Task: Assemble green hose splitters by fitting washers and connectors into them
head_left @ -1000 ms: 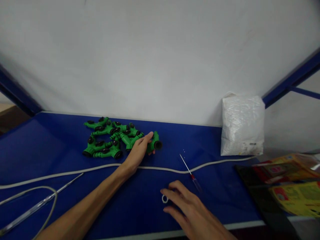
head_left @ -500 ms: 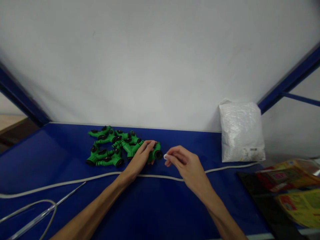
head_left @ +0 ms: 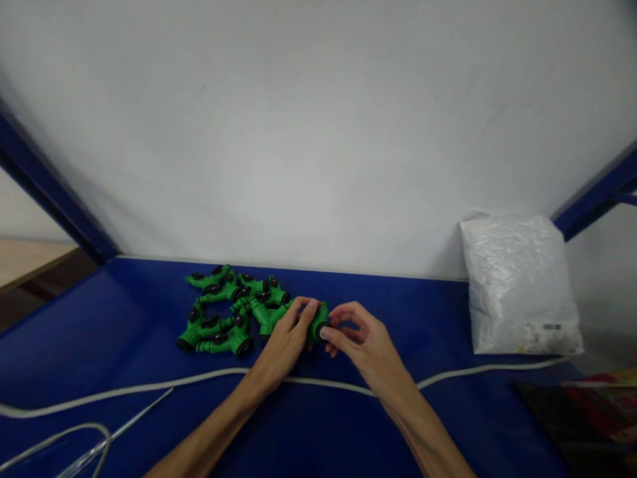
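My left hand point(head_left: 289, 333) is closed around a green hose splitter point(head_left: 322, 313) with black fittings, keeping it low over the blue surface. My right hand point(head_left: 367, 340) meets it from the right, thumb and finger pinched at the splitter's round black opening. The small white ring in that pinch is mostly covered by the fingertips now. Left of my hands lie several more green Y-shaped hose splitters point(head_left: 231, 342) with black knobs. One of them, a green splitter point(head_left: 266, 317), lies right beside my left hand.
A white cable point(head_left: 199, 380) runs across the blue table point(head_left: 149, 318), passing under my forearms. A clear thin tube point(head_left: 124, 428) and a cable loop lie front left. At the right stands a white plastic package point(head_left: 520, 285) against the wall; colourful packets point(head_left: 612, 405) lie front right.
My right hand has brought the white ring left to the splitter's black opening, closing the gap between the hands. My left hand keeps its hold. The camera view has shifted slightly.
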A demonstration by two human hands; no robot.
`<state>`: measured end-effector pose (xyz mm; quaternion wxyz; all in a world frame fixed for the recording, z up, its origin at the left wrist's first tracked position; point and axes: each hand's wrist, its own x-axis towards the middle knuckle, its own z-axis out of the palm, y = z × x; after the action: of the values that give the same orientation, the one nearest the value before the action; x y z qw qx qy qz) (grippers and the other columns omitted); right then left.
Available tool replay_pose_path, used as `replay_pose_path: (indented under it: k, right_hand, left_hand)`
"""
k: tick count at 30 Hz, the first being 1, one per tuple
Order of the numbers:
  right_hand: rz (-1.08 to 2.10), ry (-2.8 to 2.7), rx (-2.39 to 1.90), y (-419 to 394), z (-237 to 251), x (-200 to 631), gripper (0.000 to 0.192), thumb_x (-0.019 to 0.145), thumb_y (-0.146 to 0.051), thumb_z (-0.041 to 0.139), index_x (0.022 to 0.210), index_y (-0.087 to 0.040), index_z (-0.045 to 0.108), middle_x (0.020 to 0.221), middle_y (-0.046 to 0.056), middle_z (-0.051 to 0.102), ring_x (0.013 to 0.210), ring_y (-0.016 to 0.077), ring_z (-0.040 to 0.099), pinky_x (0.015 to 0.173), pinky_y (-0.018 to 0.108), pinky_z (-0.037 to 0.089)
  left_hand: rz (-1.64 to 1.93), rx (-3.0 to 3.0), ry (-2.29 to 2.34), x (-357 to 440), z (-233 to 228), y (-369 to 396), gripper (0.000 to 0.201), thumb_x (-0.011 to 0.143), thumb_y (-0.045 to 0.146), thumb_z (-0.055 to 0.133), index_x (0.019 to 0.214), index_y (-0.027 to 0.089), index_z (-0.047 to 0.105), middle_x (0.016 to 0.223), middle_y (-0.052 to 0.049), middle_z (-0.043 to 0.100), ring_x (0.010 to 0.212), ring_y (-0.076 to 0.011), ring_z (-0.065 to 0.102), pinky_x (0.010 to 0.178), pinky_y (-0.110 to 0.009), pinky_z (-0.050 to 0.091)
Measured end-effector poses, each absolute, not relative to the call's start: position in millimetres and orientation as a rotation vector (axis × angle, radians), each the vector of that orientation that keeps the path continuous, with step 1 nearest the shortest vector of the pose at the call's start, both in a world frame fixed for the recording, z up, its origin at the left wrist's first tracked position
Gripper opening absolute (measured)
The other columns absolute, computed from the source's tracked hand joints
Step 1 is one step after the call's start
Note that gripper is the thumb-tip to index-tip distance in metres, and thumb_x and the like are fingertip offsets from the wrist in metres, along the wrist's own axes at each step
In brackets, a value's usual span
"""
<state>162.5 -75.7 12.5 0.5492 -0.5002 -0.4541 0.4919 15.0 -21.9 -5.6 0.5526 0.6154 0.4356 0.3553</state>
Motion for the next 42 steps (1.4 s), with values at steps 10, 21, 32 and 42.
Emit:
replay_pose_path:
  k: [10,21,32,42]
  right_hand:
    - [1.131,-1.036,-1.197,-77.5,7.2,166.4,0.035,0.072,-0.043,0.080,0.092,-0.016,0.074,0.080,0.003,0.071,0.068,0.0165,0.069,0.069,0.030,0.056]
    - [1.103,-1.053,-1.188,-82.1,6.3,158.3,0.028,0.074,-0.040,0.078,0.088,-0.018,0.066,0.072,-0.002,0.064,0.068,0.0131,0.064,0.069,0.026,0.051]
    - [0.984,-1.109,-1.197,-82.8,7.3,155.5,0.022,0.078,-0.037,0.074,0.087,-0.019,0.066,0.090,0.001,0.062,0.073,0.0143,0.064,0.069,0.027,0.053]
    - [0.859,-1.164,-1.241,-85.5,7.3,152.2,0.016,0.082,-0.035,0.069,0.086,-0.020,0.062,0.096,0.003,0.059,0.080,0.0168,0.063,0.074,0.029,0.054]
  left_hand:
    - [0.747,1.841,1.004,8.5,-1.1,-20.8,0.052,0.084,0.031,0.052,0.132,0.014,0.062,0.114,-0.010,0.070,0.104,-0.0260,0.062,0.095,-0.038,0.046]
    - [0.775,1.984,1.016,9.1,2.5,-25.8,0.060,0.085,0.028,0.052,0.143,0.013,0.050,0.119,-0.013,0.068,0.112,-0.0261,0.061,0.103,-0.041,0.043]
    - [0.802,1.972,1.038,11.7,6.7,-29.7,0.058,0.086,0.028,0.050,0.142,0.014,0.052,0.108,-0.010,0.069,0.099,-0.0251,0.064,0.097,-0.040,0.047]
    - [0.844,2.021,1.012,16.0,-0.9,-32.5,0.053,0.093,0.028,0.043,0.144,0.014,0.049,0.111,-0.011,0.066,0.107,-0.0242,0.062,0.101,-0.038,0.045]
